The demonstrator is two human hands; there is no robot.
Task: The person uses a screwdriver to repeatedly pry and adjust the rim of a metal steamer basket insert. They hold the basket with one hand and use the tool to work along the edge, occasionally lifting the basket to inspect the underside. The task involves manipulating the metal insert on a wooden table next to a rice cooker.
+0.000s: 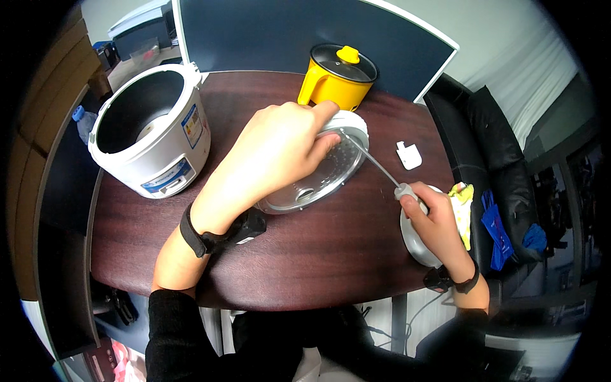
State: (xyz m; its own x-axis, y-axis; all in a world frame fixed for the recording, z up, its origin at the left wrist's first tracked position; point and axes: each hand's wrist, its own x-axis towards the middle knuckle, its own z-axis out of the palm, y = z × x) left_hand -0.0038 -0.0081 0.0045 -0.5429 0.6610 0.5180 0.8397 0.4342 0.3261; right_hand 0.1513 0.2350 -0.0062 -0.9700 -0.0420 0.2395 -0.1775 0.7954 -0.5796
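A rice cooker lid [331,172], white-edged with a perforated grey metal inner plate, is tilted up over the middle of the table. My left hand [280,140] grips its far rim, fingers closed round the edge. In my right hand [436,219] is a screwdriver [377,163] with a grey handle; its tip meets the lid near the far rim, close to my left fingers. The exact spot under the tip is too small to make out. Left of the lid stands the white rice cooker body [197,149], open at the top with a dark inside.
Behind the lid stands a yellow pot [344,86] with a lid. A small white plastic piece [409,156] lies on the brown table [305,267]. Below my right hand sits a silvery round dish [415,242], beside a yellow-and-white cloth [462,210]. A dark partition [267,38] closes the back.
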